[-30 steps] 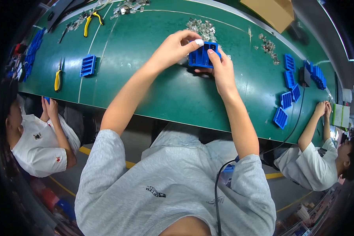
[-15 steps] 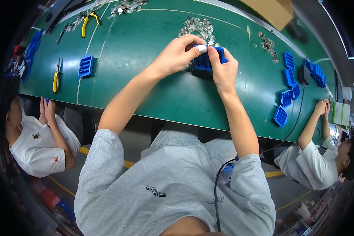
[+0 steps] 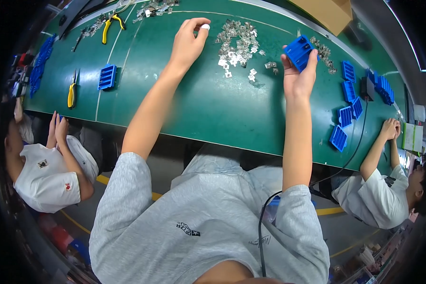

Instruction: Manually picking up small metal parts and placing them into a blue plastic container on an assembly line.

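My right hand (image 3: 299, 80) grips a blue plastic battery holder (image 3: 299, 53), tilted so that its long slots show; the thumb lies along its right edge, fingers behind. My left hand (image 3: 188, 43) hovers over the table to the left of a pile of small shiny metal clips (image 3: 239, 40). Its fingers are loosely bent, with a gap between thumb and forefinger, and nothing shows in it. A white wrap (image 3: 205, 27) covers the thumb tip. A few loose metal clips (image 3: 252, 75) lie between my hands.
On the left are another blue holder (image 3: 107, 77), long-nosed pliers (image 3: 72, 90) and yellow-handled cutters (image 3: 112, 26). Several blue holders (image 3: 345, 117) lie on the right near a black cable (image 3: 362, 135). More clips (image 3: 322, 51) lie beyond my right hand. One person sits on each side.
My hands have parted. The left has let go of the blue battery holder and moved left and away from me; the right has carried the holder to the right, uncovering more clips.
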A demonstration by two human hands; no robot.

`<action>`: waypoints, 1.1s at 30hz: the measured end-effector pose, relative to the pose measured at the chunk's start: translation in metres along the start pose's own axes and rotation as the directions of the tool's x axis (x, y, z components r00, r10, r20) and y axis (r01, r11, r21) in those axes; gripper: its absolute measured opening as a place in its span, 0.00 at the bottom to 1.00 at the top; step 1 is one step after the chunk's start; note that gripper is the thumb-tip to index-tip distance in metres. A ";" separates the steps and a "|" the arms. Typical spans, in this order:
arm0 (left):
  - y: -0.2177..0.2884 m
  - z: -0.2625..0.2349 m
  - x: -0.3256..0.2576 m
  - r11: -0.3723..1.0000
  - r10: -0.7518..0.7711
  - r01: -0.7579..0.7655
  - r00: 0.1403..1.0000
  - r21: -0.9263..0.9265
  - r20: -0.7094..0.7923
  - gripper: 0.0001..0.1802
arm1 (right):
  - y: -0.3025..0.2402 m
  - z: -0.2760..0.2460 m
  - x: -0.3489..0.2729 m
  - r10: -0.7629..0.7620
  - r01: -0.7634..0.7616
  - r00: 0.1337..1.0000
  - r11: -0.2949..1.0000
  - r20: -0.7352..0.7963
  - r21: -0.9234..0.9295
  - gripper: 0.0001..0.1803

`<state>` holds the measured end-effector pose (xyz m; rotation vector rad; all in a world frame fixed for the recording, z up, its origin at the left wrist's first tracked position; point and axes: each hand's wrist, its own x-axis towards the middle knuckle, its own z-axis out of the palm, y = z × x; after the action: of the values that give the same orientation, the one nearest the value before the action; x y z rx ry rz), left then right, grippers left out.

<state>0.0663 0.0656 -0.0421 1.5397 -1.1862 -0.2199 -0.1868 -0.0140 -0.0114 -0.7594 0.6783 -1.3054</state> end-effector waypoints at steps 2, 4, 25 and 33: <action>-0.018 0.004 0.001 0.996 0.020 -0.025 0.998 0.082 0.064 0.11 | 0.006 -0.010 0.008 0.026 -0.025 0.999 0.998 -0.022 0.051 0.26; -0.025 0.008 0.003 0.987 0.049 -0.061 0.995 0.151 0.081 0.11 | 0.014 -0.010 0.010 0.081 -0.081 0.997 0.993 0.002 0.085 0.24; -0.017 0.015 0.007 0.952 0.094 -0.139 0.980 0.273 0.173 0.10 | 0.022 0.014 -0.018 0.294 -0.273 0.932 0.954 0.213 -0.125 0.22; 0.042 0.018 -0.019 0.982 0.018 0.030 0.969 -0.189 0.247 0.11 | 0.022 0.017 -0.024 0.392 -0.370 0.859 0.920 0.328 -0.130 0.23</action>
<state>0.0221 0.0739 -0.0222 1.3747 -1.3135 -0.5287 -0.1643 0.0141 -0.0186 -0.8323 0.5471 -0.7623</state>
